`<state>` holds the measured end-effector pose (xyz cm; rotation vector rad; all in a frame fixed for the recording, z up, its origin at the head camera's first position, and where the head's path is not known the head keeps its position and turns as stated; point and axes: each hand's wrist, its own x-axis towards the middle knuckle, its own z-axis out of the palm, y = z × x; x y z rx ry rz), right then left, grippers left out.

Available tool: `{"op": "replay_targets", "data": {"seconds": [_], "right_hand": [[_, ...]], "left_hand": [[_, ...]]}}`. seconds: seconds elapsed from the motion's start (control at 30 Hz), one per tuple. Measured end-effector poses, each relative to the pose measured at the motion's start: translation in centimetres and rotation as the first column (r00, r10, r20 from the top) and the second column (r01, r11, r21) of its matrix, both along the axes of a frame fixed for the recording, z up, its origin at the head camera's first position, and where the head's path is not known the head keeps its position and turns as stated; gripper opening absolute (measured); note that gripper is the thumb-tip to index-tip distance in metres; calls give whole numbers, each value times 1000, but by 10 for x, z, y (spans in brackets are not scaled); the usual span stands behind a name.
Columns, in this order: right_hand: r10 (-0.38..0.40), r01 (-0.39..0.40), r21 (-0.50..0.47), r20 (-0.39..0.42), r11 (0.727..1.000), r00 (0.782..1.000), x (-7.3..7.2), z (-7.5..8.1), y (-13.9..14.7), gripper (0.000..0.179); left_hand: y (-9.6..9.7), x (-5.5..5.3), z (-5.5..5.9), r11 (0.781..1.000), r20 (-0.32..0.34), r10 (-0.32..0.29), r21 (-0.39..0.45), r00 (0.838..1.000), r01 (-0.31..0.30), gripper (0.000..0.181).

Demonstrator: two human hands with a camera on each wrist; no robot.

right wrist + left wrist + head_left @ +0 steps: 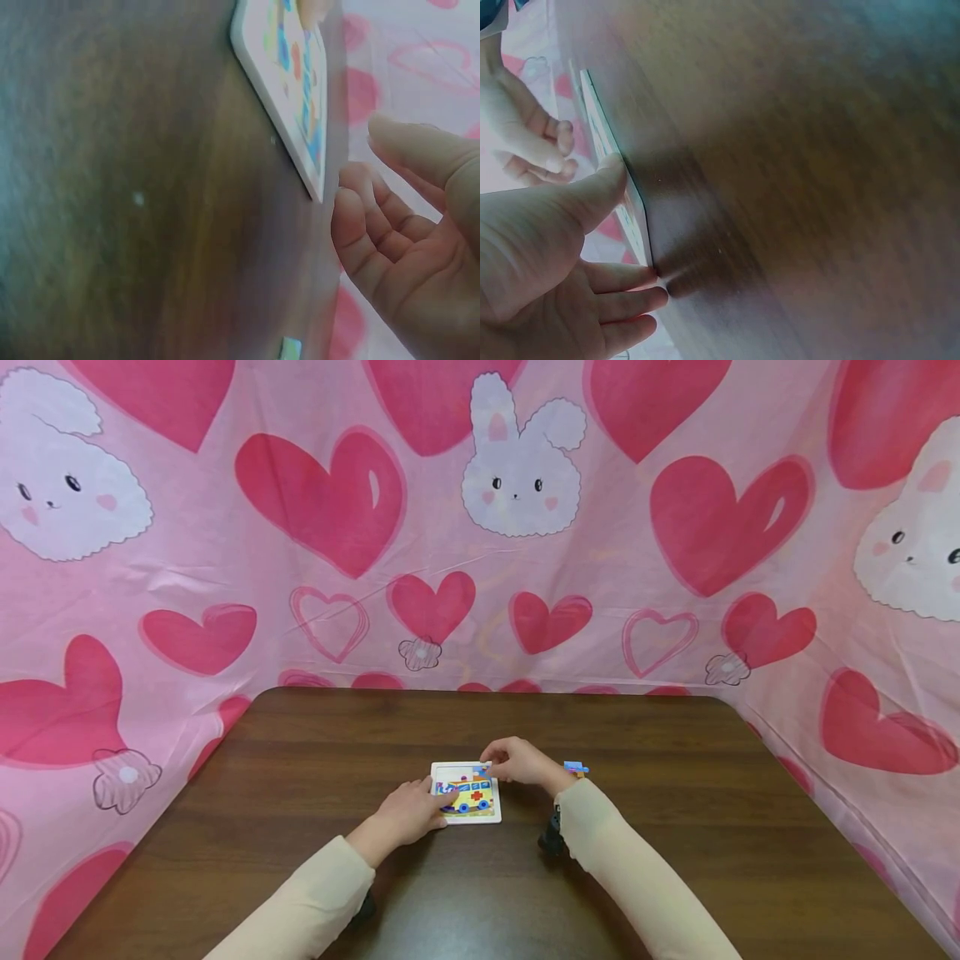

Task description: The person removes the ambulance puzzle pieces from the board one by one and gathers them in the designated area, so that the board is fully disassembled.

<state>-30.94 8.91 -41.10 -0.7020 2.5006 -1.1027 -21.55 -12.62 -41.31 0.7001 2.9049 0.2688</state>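
Observation:
A white-framed jigsaw puzzle lies flat on the table, its picture a yellow ambulance with a red cross. A pale area without picture shows at its upper left. My left hand holds the puzzle's left side, one finger reaching over the picture; in the left wrist view the thumb touches the frame's edge. Over the upper right corner is my right hand, fingers bent. The right wrist view shows a gap between its thumb and fingers, with nothing seen there. Right of that hand lies a blue-and-orange loose puzzle piece.
The brown wooden table extends around the puzzle on all sides. A pink curtain printed with hearts and rabbits hangs behind it and at both sides. A dark wrist device sits below the right sleeve.

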Motion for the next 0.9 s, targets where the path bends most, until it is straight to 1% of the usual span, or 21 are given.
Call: {"op": "replay_targets", "data": {"seconds": [0.17, 0.27, 0.4, 0.57, 0.77, 0.9], "right_hand": [[24, -23, 43, -11, 999, 1000, 4, -3, -7, 14], [31, -29, 71, -30, 997, 999, 6, -3, -12, 13], [43, -35, 113, -64, 993, 997, 8, -4, -17, 12], [20, -11, 150, -65, 989, 998, 9, -6, -21, 12], [4, 9, 155, -85, 988, 996, 10, -6, -23, 11], [-9, 18, 153, -64, 988, 998, 10, -6, -24, 11]], "left_hand": [[0, -1, -1, 1000, -22, -20, -8, 1000, 20, 46], [0, -2, -2, 999, -38, -30, -15, 999, 30, 45], [0, -1, -2, 999, -42, -31, -24, 999, 30, 46], [-1, -1, -2, 999, -31, -24, -21, 999, 24, 46], [0, 0, 0, 999, -39, -27, -21, 999, 27, 46], [0, 0, -1, 999, -46, -31, -24, 998, 30, 46]]}}
